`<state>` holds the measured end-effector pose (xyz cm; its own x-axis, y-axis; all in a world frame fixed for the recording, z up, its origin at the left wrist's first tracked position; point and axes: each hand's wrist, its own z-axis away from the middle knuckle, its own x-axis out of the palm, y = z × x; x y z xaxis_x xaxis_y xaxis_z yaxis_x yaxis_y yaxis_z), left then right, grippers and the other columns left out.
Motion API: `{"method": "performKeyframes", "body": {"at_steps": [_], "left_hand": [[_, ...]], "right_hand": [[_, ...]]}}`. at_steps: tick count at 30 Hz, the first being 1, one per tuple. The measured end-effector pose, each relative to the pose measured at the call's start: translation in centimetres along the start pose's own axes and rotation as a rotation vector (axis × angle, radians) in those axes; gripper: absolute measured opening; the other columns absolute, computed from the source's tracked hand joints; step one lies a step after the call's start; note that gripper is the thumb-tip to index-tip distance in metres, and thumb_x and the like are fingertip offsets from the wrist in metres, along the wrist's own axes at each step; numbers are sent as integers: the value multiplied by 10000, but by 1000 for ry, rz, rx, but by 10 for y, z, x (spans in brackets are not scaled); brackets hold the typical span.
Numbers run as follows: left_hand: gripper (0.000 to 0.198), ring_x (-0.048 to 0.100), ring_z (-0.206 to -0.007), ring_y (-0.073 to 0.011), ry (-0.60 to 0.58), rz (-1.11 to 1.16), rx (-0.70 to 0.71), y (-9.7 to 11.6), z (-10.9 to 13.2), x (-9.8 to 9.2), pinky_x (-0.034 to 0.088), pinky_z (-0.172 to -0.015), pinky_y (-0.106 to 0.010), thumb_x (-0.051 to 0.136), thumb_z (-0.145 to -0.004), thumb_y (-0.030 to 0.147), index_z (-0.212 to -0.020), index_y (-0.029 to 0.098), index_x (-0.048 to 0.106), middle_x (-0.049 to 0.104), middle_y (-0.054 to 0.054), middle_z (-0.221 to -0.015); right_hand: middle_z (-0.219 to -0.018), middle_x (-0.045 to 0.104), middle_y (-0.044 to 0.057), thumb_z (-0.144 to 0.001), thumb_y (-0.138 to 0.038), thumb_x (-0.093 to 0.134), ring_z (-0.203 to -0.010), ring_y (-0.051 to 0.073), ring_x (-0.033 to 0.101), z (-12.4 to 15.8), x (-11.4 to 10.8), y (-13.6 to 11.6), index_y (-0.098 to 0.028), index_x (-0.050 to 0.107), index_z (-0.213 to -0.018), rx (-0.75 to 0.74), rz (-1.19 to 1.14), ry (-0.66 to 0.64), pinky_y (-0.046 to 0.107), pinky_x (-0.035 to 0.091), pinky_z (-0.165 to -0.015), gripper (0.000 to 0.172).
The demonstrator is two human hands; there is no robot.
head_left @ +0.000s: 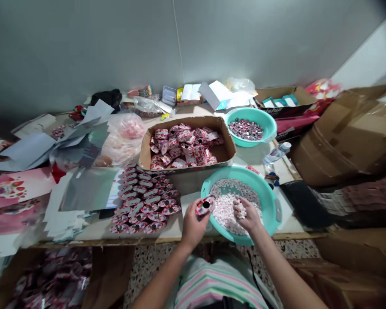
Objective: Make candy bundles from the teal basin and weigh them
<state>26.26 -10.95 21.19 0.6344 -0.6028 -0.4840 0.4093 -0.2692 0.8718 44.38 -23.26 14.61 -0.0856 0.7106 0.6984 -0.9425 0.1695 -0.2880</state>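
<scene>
Red case [205, 206], left hand [193, 226]: axis sideways, opening up.

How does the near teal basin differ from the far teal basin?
The near basin holds pale white-pink pieces; the far basin holds dark round ones. The near basin looks larger than the far basin. The right hand grips pieces in the near basin; no hand touches the far basin. Both are teal and round.

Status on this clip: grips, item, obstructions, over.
Left grip shut on red packet, opening showing. Right grip shut on candies over teal basin. Nothing between them.
</scene>
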Motion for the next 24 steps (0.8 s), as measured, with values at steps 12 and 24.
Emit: {"method": "performKeyframes", "body": {"at_steps": [12,24], "left_hand": [[451,551,-1060,-205,-189,-40,107,19,31,77,440,-953,-353,582,-719,77,-1132,256,574,610,-33,-1119],[386,565,-980,-198,-140,-8,92,29,24,87,459,-871,-318,600,-697,82,-1054,231,599,619,-33,-1029]], "right_hand": [[-529,485,-74,-691,-348,685,-362,40,373,35,45,2,-209,464,-723,-263,35,52,140,259,-294,263],[-560,549,-15,-728,-466,634,-493,119,497,52,54,-3,-189,567,-637,-421,406,41,248,420,-488,299]]}}
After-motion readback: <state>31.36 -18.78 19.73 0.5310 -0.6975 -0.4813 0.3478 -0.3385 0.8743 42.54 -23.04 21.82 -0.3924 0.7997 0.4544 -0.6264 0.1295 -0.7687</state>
